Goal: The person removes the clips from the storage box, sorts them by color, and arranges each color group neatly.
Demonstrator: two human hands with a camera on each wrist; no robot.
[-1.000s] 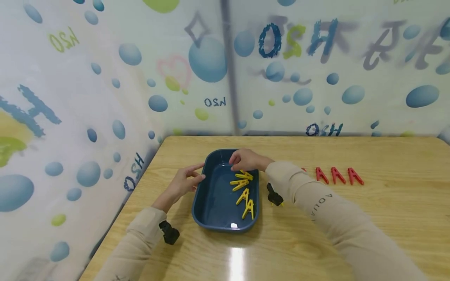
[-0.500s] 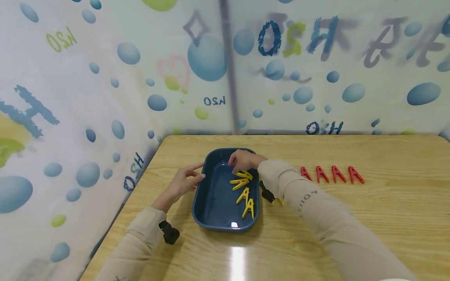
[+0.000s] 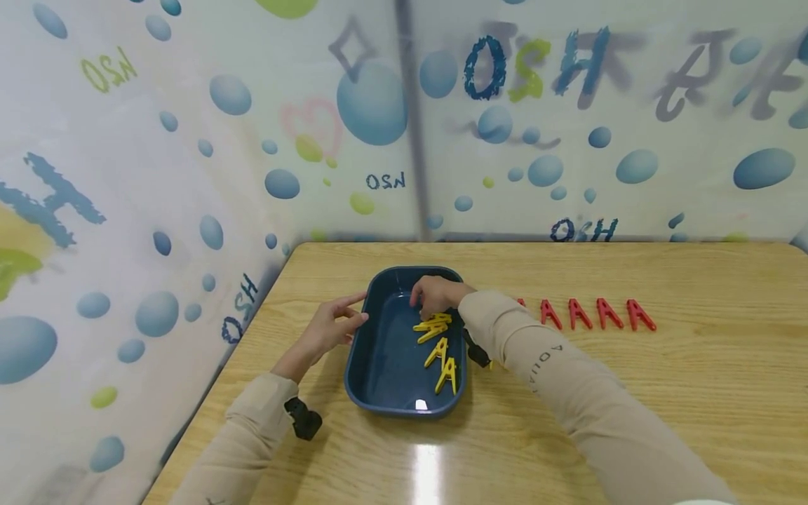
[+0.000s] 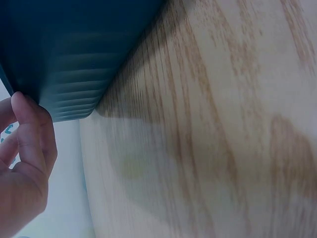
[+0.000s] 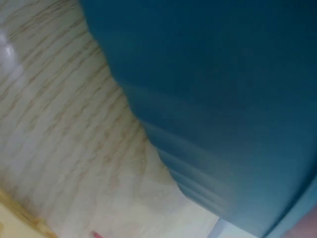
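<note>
Our left hand [image 3: 328, 328] rests relaxed fingers on the dark blue tray's [image 3: 372, 379] left rim, bracing it on the wooden table [image 3: 631, 414]. Our right hand [image 3: 437, 296] dips inside, fingers curled over the yellow clothespins [image 3: 437, 344]; whether it pinches one, we cannot tell. Red clothespins [image 3: 590, 314] wait in a row beyond.

A makeshift recording booth rather than a lived-in room: a pale wood-grain surface [image 3: 631, 393] stands in a corner closed off by printed plastic curtains [image 3: 189, 140] with blue bubbles and mirrored lettering, a seam where two sheets meet behind it
</note>
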